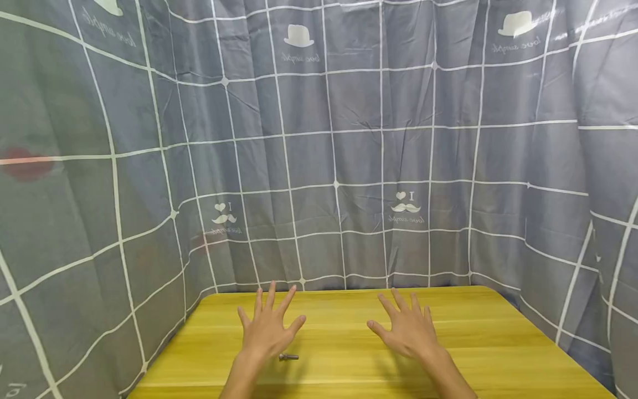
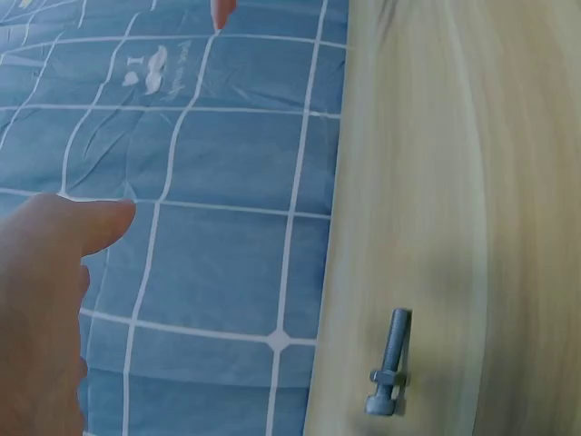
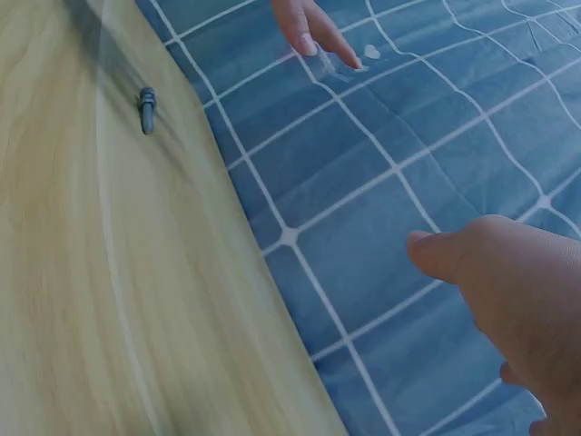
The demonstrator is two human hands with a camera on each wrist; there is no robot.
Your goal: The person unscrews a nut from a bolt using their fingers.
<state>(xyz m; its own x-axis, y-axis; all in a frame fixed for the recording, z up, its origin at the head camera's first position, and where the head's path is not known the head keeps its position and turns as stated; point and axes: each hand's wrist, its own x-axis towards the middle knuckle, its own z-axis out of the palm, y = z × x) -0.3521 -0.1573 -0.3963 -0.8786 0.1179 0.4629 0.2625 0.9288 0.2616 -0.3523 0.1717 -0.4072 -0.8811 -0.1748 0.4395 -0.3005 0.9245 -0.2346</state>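
Observation:
A small metal bolt (image 1: 288, 357) with a nut threaded on near its head lies on its side on the wooden table. In the left wrist view the bolt (image 2: 390, 363) shows its round head, the nut and the threaded shank. My left hand (image 1: 269, 327) is held over the table with fingers spread, its wrist just left of the bolt. Farther right, my right hand (image 1: 408, 330) is likewise raised, palm down, fingers fanned out. Neither hand holds anything. From the right wrist, the bolt (image 3: 147, 111) appears small, near the table's far side.
The yellow wood-grain table (image 1: 344, 371) has rounded back corners. A grey curtain (image 1: 359, 160) with white grid lines, hats and moustaches hangs behind it and along both sides, close to the table's back edge.

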